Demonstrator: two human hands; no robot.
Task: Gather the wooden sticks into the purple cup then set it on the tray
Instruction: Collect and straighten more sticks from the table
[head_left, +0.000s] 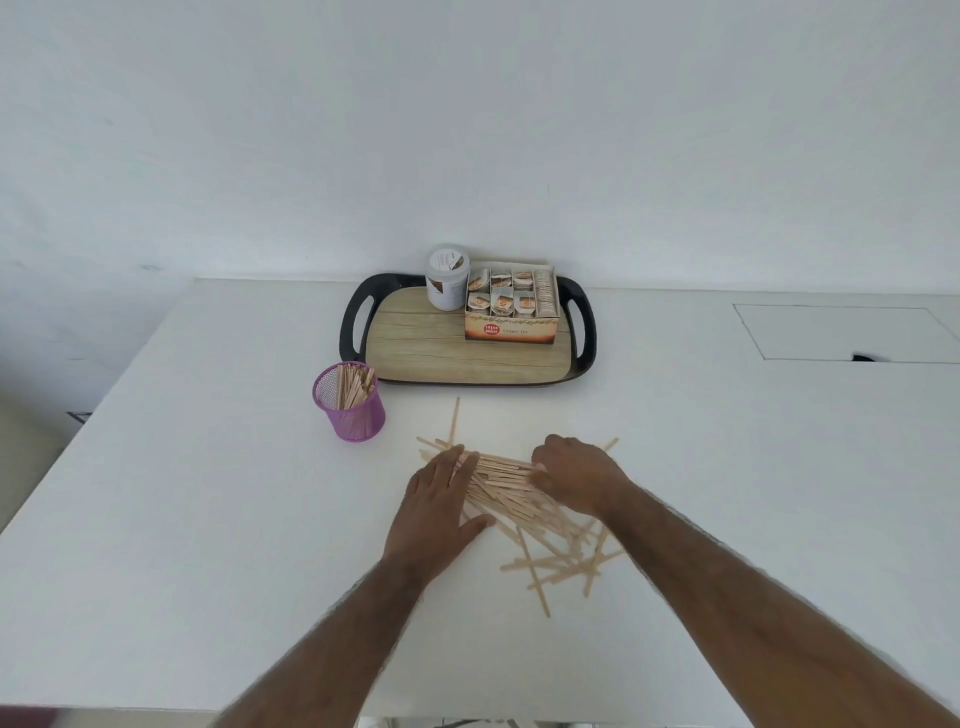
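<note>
A loose pile of pale, flat wooden sticks is spread on the white table, nearer than the tray. A tidier bundle is squeezed between both hands. The left hand is pressed, fingers straight, against its left ends. The right hand is curled over its right ends. More sticks are stood in the purple mesh cup, just beside the tray's near left corner.

Left hand flat, right hand cupped.
</note>
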